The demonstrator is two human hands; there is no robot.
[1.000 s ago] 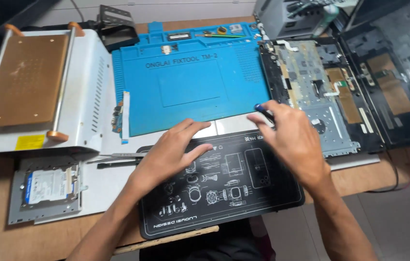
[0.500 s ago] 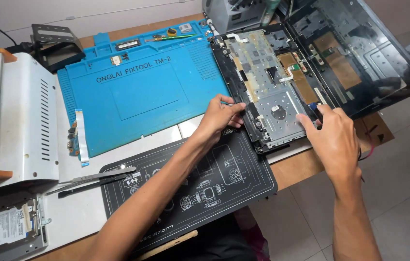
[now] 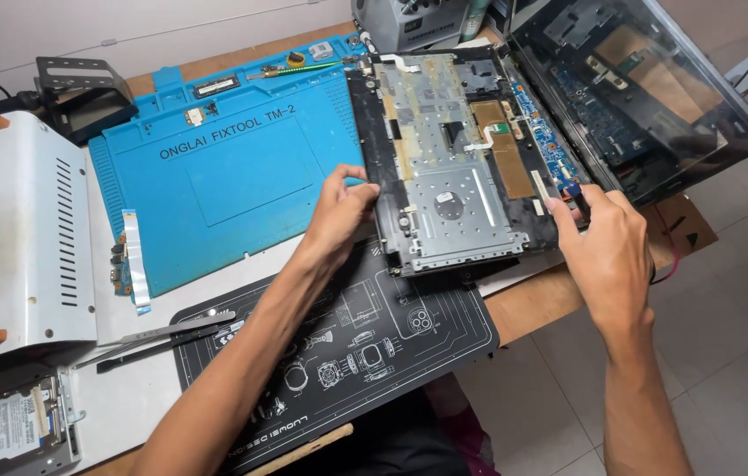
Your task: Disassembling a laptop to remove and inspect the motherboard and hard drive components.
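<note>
Nearest, desk front: a black work mat [image 3: 339, 353] printed with white diagrams lies at the front edge of the desk [image 3: 524, 308], with tweezers [image 3: 158, 333] beside it on the left.
Left corner: a bare hard drive [image 3: 4, 430] sits in its metal caddy below a white boxy machine [image 3: 26, 247].
Left hand: the left hand [image 3: 339, 216] pinches the left edge of the opened laptop base [image 3: 453, 167], fingers curled shut on the black frame.
Right hand: the right hand [image 3: 607, 256] is closed on the base's right edge, thumb and fingertips nipping at a small blue-tipped part by the side board; what exactly it pinches is too small to tell.
Where it lies: the laptop base rests tilted, half on the blue repair mat [image 3: 224, 176] and half over the black mat.
Handling: stiff but flexing if lifted by one corner, I would judge; moderate weight, with fragile ribbon cables and exposed boards. Best held by the plastic frame at both sides, clear of the copper patches.
Further back: the laptop's bottom cover [image 3: 647, 97] lies open, up to the right.
</note>
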